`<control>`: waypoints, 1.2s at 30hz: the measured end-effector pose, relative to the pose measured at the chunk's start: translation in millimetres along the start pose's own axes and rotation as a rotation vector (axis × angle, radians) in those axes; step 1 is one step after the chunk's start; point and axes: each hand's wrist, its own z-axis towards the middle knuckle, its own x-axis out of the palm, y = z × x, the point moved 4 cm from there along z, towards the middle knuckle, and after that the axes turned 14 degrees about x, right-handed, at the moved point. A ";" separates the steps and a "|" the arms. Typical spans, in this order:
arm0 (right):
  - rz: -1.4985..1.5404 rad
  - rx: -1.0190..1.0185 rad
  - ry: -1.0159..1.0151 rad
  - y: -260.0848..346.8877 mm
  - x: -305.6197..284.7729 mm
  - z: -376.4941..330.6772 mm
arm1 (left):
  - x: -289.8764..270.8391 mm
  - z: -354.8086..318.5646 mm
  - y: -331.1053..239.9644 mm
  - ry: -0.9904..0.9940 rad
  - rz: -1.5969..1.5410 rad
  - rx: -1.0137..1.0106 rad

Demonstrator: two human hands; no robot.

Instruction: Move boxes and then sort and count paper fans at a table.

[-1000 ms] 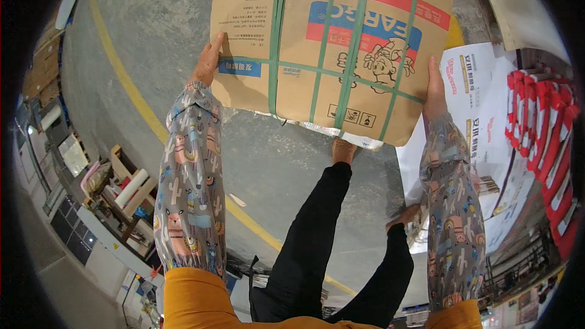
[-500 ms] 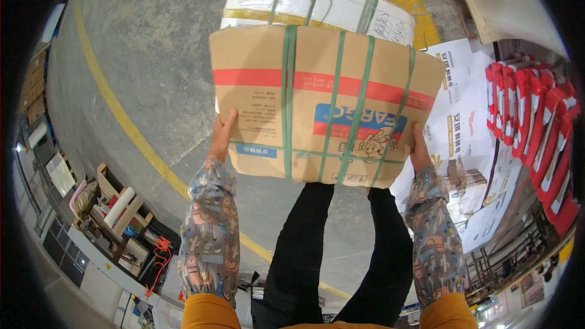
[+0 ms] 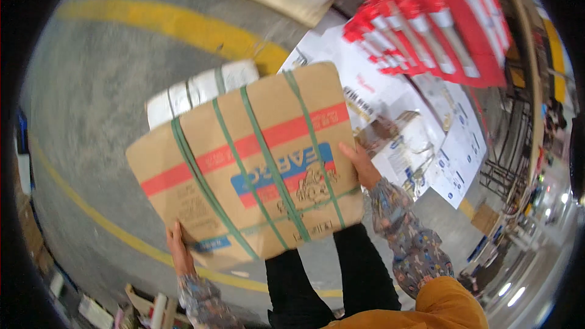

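One left hand [image 3: 180, 251], its grip clasping the near left edge of one brown cardboard pack [image 3: 255, 166], one white strapped bundle [image 3: 201, 89] beyond, partly hidden, the pack in the middle, one right hand [image 3: 364, 167] clasping its right edge, one red-and-white stack [image 3: 440, 27] far right.

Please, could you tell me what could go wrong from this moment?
The left hand and right hand hold the strapped cardboard only near its side edges, so it might slip. The feet are hidden by it, so a misstep onto the white sheets at the right seems possible.
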 end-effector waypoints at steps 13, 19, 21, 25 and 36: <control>0.267 -0.378 -0.115 56.5 -87.4 -306.0 | 108.1 -125.1 -263.9 0.508 -0.097 0.490; 0.545 -0.504 -0.336 59.1 -164.0 -386.6 | 215.6 -182.2 -379.1 0.813 -0.014 0.586; 0.589 -0.494 -0.358 85.7 -194.1 -385.9 | 269.2 -186.0 -413.5 0.853 0.024 0.615; 0.651 -0.502 -0.416 158.1 -250.8 -389.5 | 387.3 -192.0 -471.7 0.956 0.034 0.638; 0.651 -0.447 -0.306 202.9 -304.2 -332.2 | 477.6 -143.1 -488.0 0.960 0.232 0.671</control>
